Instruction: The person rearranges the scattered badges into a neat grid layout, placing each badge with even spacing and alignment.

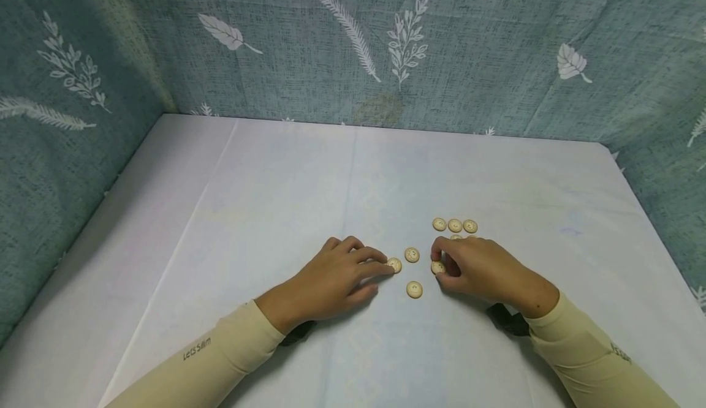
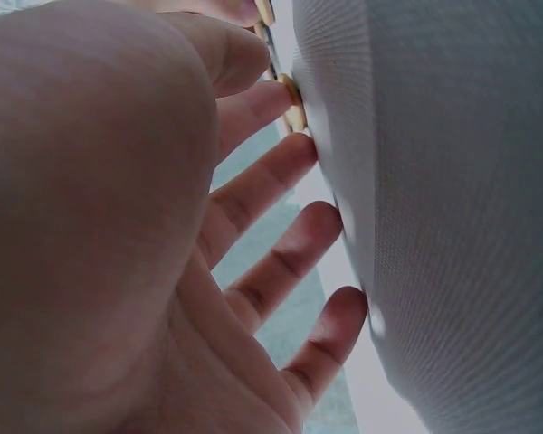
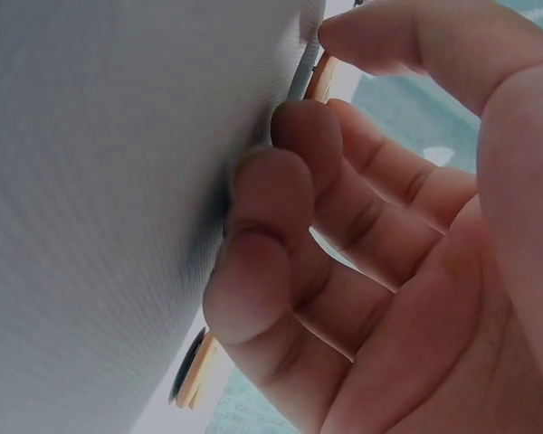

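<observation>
My right hand (image 1: 488, 268) pinches a round tan disc (image 1: 437, 268) between thumb and index finger, low at the white table. The right wrist view has this disc (image 3: 321, 77) edge-on between the fingertips. With fingers spread and relaxed, my left hand (image 1: 336, 279) touches another tan disc (image 1: 394, 264) with its index fingertip. That disc (image 2: 293, 101) appears side-on by the fingertip in the left wrist view. Between the hands lie two loose discs, an upper one (image 1: 412, 255) and a lower one (image 1: 414, 290). Small dark markings show on their faces.
Three discs form a row, its middle disc (image 1: 455, 225) just beyond my right hand. Behind that hand, more discs (image 1: 455, 236) are partly hidden. The white tabletop (image 1: 265, 187) ends at a green leaf-patterned cloth (image 1: 298, 59) at the back and sides.
</observation>
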A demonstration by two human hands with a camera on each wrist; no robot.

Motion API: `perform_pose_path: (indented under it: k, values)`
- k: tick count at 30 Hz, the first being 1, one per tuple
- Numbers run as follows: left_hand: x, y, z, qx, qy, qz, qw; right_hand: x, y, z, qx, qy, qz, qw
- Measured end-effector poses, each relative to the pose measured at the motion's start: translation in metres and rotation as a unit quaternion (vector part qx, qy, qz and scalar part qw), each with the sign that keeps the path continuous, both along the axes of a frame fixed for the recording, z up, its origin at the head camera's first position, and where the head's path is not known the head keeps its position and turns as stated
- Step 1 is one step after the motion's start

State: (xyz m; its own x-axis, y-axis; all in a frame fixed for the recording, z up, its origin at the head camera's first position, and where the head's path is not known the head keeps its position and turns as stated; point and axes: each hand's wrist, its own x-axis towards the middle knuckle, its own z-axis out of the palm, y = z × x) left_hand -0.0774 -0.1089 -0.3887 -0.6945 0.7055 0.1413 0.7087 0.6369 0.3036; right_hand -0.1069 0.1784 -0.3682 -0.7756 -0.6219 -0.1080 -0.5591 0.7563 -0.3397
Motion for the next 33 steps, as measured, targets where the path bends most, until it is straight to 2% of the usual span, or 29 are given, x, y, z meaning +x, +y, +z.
perform_pose_path:
  k: [10,15,22,29,33]
  values:
    - [0.0009,0.0002,-0.0023,-0.002,0.000,-0.001,1.0000,0.0011,0.0013,-0.0019,0.001,-0.007,-0.001,1.0000]
    - [-0.0005,0.0002,-0.0023,-0.004,0.012,-0.001,0.9999,0.0002,0.0002,-0.0009,-0.003,0.005,0.000,1.0000]
    - [0.0001,0.0007,-0.0022,-0.005,-0.001,-0.003,1.0000,0.0015,0.0000,0.0022,0.000,-0.002,-0.004,1.0000]
    - [-0.0016,0.0003,-0.0014,-0.003,0.016,-0.004,0.9999,0.0000,-0.0002,0.0011,-0.006,0.014,-0.002,0.9999]
    - [-0.0006,0.0003,-0.0013,-0.005,0.009,-0.003,0.9999,0.0009,0.0002,0.0011,-0.007,0.009,-0.001,0.9999]
